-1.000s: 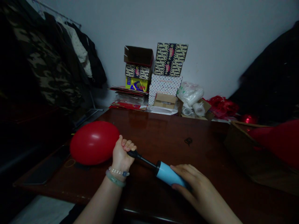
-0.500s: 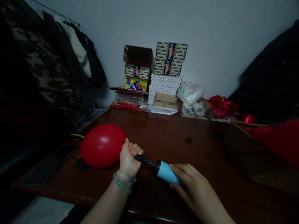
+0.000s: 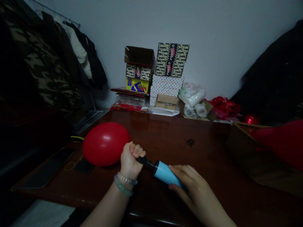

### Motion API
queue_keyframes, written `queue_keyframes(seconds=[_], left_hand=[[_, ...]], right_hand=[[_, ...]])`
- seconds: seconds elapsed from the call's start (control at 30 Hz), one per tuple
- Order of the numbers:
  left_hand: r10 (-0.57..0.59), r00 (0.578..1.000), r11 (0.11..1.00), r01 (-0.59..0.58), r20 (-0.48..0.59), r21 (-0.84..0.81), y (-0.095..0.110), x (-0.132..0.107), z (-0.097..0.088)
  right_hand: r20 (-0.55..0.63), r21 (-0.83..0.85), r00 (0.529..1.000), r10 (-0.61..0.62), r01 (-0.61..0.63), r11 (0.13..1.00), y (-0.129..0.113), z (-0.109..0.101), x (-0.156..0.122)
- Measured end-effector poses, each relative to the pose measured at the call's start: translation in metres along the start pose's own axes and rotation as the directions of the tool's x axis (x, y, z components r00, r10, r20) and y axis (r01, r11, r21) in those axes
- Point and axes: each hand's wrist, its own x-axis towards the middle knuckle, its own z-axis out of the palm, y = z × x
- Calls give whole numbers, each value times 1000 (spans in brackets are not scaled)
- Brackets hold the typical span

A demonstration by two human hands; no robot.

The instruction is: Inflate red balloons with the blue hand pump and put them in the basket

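Note:
My left hand (image 3: 133, 157) is closed in a fist around the black end (image 3: 142, 160) of a hand balloon pump. Against the far side of that fist rests an inflated red balloon (image 3: 106, 144); its neck is hidden inside my fingers. The pump's light blue barrel (image 3: 167, 173) slants down to the right, joined to the black end by a dark narrow section. My right hand (image 3: 193, 186) wraps the barrel's lower end, thumb beneath and fingers on top. A beaded bracelet and a pale green bangle circle my left wrist.
On the brown table (image 3: 163, 135) lie a dark flat panel (image 3: 49, 168), a yellowish ring (image 3: 70, 166) and a small black tangle (image 3: 190, 142). A box (image 3: 243, 151) with red balloons stands right. Stacked cartons (image 3: 167, 85) and plastic bags (image 3: 192, 94) line the wall; clothes hang left.
The blue barrel and my right hand have shifted slightly left, closer to my left fist. The balloon sits a little higher. My left hand has hardly moved.

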Motion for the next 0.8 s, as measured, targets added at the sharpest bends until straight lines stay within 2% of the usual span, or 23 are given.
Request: queue_keyframes(seconds=[0.3, 0.57, 0.8], left_hand=[[84, 994, 996, -86, -67, -24, 19, 9, -2], [52, 995, 997, -56, -81, -45, 10, 7, -3], [-14, 997, 1000, 12, -72, -27, -6, 0, -3]], right_hand=[[6, 6, 1000, 8, -8, 1000, 16, -17, -8], [-5, -75, 1000, 14, -14, 997, 12, -13, -7], [-11, -57, 1000, -5, 4, 998, 0, -2, -1]])
